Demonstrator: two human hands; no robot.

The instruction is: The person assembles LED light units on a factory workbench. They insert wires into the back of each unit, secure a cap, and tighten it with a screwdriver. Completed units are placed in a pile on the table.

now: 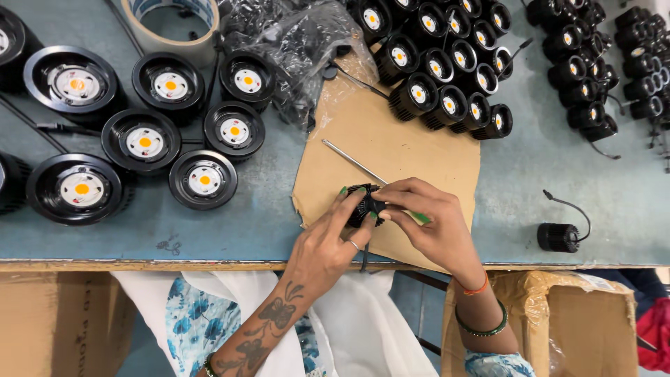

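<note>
Left hand (328, 241) is closed around a small black finned lamp housing (364, 204), thumb and fingertips clamping it just above the near edge of the brown cardboard sheet (398, 150). Looks held off the surface so the right hand can get at its face. Right hand (433, 223) is pinched shut on a green-handled screwdriver (363, 167); the thin steel shaft sticks out up-left over the cardboard, handle end mostly buried in the palm (only a sliver of green shows).

Layout around it:
- Large black round lamp units with white-and-orange centres (145, 142) sit face-up in a cluster on the left, well apart from the hands.
- Small black lamp housings in tight rows (447, 70) at the far end of the cardboard, more further right.
- One lone black finned housing with a wire tail (558, 237) to the right, near the front edge.
- Crumpled clear plastic bag (293, 42) and a roll of tape (171, 28) at the back.

Open room: bare blue-grey worktop (558, 174) right of the cardboard, and a strip left of it. Hands work right at the worktop's front lip, with cardboard boxes (586, 321) below.
</note>
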